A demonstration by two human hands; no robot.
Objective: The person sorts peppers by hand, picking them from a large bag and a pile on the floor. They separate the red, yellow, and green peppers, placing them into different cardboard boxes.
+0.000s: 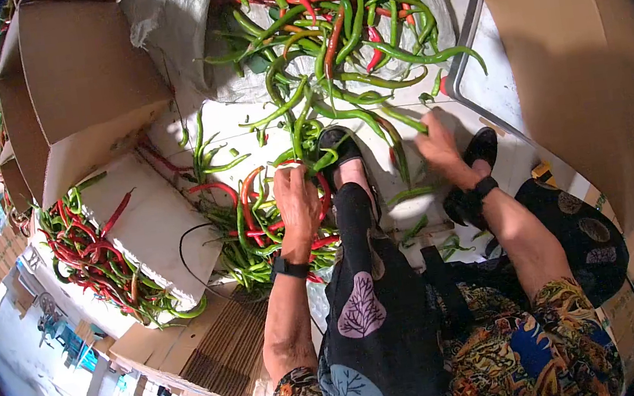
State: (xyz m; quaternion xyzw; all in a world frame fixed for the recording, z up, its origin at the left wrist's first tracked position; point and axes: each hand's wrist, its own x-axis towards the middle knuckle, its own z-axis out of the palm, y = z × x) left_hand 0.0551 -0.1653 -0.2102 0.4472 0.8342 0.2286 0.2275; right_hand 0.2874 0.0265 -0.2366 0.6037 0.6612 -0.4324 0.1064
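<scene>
My left hand point(297, 200) is closed over red and green peppers on the floor, beside my left shoe; what its fingers pinch is partly hidden. Farther right, my right hand point(437, 144) has its fingers closed on the end of a green pepper point(402, 119). Long green and red peppers point(344, 28) spill from a pale woven sack point(181, 25) in front of me. Below and around my left hand lies a looser pile of red and green peppers point(254, 233).
A white foam box point(141, 219) stands left, with many peppers point(86, 250) beside it. An open cardboard box point(83, 68) is at upper left, a large cardboard piece point(568, 48) at right. Stacked flat cardboard point(218, 360) lies lower left. My black shoes point(338, 145) are between the peppers.
</scene>
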